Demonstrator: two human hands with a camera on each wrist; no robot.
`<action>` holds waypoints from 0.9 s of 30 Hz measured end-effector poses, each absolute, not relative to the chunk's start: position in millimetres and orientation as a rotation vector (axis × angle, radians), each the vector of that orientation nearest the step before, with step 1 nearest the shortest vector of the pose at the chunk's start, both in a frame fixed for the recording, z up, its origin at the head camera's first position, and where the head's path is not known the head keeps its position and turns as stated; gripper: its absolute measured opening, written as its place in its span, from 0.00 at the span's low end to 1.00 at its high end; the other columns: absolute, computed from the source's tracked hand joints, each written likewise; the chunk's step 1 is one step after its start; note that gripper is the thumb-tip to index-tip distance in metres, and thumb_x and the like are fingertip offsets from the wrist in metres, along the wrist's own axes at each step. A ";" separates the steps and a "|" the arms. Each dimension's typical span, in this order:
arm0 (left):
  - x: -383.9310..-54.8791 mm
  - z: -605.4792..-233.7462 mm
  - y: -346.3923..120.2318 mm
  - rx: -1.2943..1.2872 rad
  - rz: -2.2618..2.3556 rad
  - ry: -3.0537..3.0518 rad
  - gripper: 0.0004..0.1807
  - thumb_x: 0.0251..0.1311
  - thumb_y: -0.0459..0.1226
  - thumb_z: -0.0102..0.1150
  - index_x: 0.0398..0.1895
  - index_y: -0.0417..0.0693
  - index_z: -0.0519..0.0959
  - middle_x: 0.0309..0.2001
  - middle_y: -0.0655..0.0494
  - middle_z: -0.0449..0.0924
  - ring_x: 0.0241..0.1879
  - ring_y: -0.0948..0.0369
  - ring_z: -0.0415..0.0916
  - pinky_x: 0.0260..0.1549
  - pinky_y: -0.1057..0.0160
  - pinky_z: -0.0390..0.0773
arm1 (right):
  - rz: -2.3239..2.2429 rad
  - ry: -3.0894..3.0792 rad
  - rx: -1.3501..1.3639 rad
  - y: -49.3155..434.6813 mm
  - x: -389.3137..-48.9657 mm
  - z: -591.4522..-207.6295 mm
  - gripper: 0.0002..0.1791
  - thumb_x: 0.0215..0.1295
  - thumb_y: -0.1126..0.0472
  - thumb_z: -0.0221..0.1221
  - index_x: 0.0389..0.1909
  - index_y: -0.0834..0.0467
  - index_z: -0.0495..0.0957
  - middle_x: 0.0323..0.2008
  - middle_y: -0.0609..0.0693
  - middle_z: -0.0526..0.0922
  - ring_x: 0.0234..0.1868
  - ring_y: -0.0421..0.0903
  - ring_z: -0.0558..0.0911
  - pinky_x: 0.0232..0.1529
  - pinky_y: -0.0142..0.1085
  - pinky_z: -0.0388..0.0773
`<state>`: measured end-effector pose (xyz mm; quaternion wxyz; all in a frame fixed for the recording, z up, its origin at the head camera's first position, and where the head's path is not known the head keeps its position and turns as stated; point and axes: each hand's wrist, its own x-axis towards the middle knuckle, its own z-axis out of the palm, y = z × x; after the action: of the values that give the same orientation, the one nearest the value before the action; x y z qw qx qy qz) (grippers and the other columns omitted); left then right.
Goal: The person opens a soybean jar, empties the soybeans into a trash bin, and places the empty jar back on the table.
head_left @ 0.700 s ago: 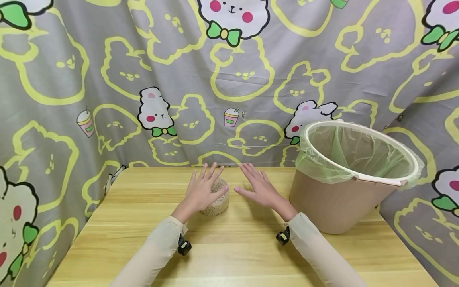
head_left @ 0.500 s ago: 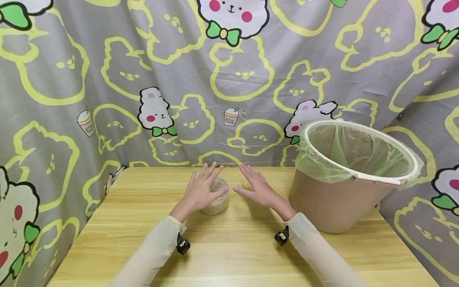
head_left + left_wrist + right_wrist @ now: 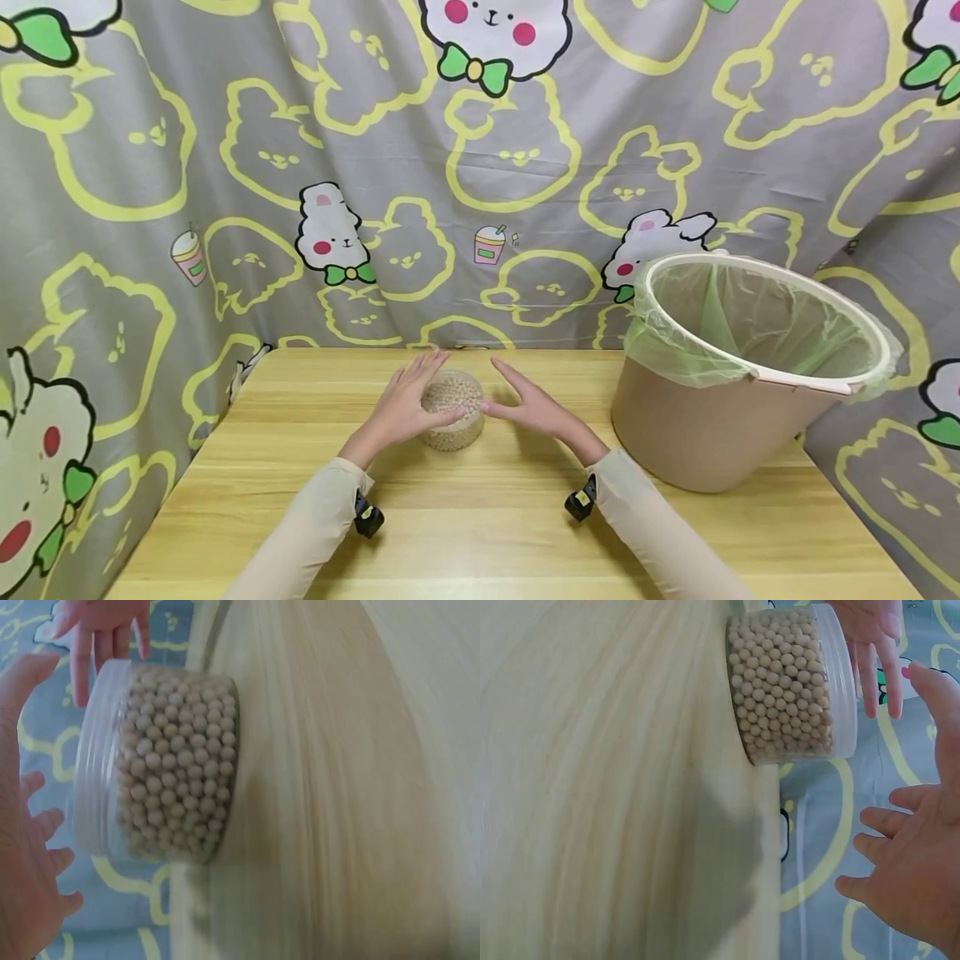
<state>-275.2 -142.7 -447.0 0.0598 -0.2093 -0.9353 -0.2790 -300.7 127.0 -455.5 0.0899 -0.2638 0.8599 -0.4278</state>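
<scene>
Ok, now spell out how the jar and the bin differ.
Size: the jar is much smaller than the bin.
Look: the jar is see-through, while the bin is opaque and pinkish brown with a pale rim.
Inside: the jar holds small beige beads; the bin is lined with a thin green bag.
Shared: both stand on the wooden table.
</scene>
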 end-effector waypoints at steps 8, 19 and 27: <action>-275.6 -460.6 -155.1 -0.632 -0.992 -2.846 0.69 0.42 0.64 0.76 0.84 0.61 0.45 0.83 0.51 0.45 0.80 0.41 0.49 0.76 0.34 0.47 | -1.284 2.493 -0.733 120.6 -298.7 -464.8 0.54 0.64 0.41 0.67 0.83 0.42 0.44 0.83 0.46 0.48 0.82 0.53 0.49 0.79 0.58 0.49; -279.0 -469.8 -163.4 -0.630 -1.183 -2.871 0.79 0.31 0.58 0.86 0.84 0.53 0.42 0.78 0.40 0.57 0.73 0.38 0.62 0.68 0.33 0.65 | -1.270 2.460 -0.804 108.8 -304.5 -473.9 0.60 0.56 0.46 0.75 0.82 0.53 0.47 0.82 0.52 0.52 0.82 0.56 0.51 0.79 0.58 0.51; -282.8 -476.5 -168.3 -0.521 -1.285 -2.900 0.78 0.27 0.55 0.88 0.82 0.50 0.48 0.75 0.40 0.64 0.71 0.40 0.67 0.68 0.36 0.67 | -1.308 2.410 -0.824 102.4 -310.3 -478.5 0.58 0.52 0.50 0.78 0.80 0.52 0.55 0.79 0.51 0.60 0.80 0.53 0.57 0.79 0.56 0.51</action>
<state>-282.8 -168.3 -476.5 -0.0362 -0.1621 -0.9015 -0.3996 -310.3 102.4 -478.5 0.1390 -0.2849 0.8336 -0.4524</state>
